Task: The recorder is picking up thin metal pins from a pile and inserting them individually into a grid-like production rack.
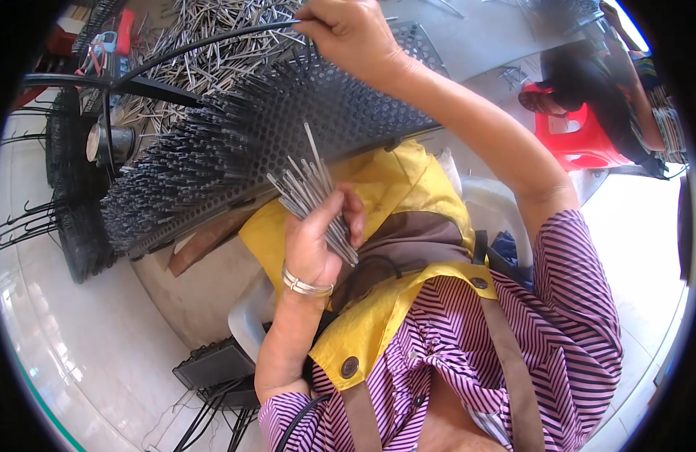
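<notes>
My left hand (318,237) is closed round a bundle of thin grey metal rods (306,188), which fan out above the thumb over my lap. A dark perforated plate (288,143) slopes in front of me. Many black-looking rods (190,151) stand upright in the holes of its left part. Over the plate's far edge my right hand (352,30) is raised with fingertips pinched together; what they hold, if anything, is hidden. A black curved bar (212,38) runs up from the left and meets the fingertips in the picture; whether they touch it I cannot tell.
Loose metal rods (205,53) lie heaped beyond the plate. To the left are a small metal can (111,143), red-handled tools (124,32) and black hooked racks (77,196). A yellow apron (408,177) covers my lap. At the right, another person sits near a red stool (578,139).
</notes>
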`<state>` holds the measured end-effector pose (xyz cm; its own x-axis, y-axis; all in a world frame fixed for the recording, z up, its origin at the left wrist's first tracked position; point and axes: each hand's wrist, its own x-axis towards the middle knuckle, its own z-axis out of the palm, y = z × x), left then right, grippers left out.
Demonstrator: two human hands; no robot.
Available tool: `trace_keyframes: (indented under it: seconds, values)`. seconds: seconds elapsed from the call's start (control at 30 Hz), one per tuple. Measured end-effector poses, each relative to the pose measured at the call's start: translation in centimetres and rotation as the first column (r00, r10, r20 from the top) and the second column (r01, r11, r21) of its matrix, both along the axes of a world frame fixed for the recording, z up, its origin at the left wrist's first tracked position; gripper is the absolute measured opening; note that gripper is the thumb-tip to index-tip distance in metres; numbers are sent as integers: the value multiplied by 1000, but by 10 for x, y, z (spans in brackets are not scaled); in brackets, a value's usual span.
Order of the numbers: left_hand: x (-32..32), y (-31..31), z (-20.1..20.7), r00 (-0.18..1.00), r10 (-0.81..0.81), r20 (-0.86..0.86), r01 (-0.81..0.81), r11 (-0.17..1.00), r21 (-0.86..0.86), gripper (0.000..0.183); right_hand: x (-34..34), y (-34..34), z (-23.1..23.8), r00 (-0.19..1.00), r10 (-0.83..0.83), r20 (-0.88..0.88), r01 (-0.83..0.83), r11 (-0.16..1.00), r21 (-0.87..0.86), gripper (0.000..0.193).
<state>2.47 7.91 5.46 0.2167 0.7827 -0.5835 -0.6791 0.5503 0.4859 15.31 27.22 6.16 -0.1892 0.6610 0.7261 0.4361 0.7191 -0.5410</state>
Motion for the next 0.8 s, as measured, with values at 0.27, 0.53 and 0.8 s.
trace_keyframes:
  seconds: [0.27, 0.53, 0.8]
  values:
    - [0, -1, 0, 1000, 1, -8, -1, 1000, 9, 17, -10, 7, 2, 997, 67, 25, -68, 996, 65, 9]
    - [1, -1, 0, 1000, 4, 8, -4, 1000, -15, 17, -4, 12, 7, 980, 107, 168, -113, 993, 27, 9]
    - [0, -2, 2, 1000, -13, -23, 13, 1000, -2, 19, -10, 9, 18, 941, 144, 306, -145, 989, -20, 7]
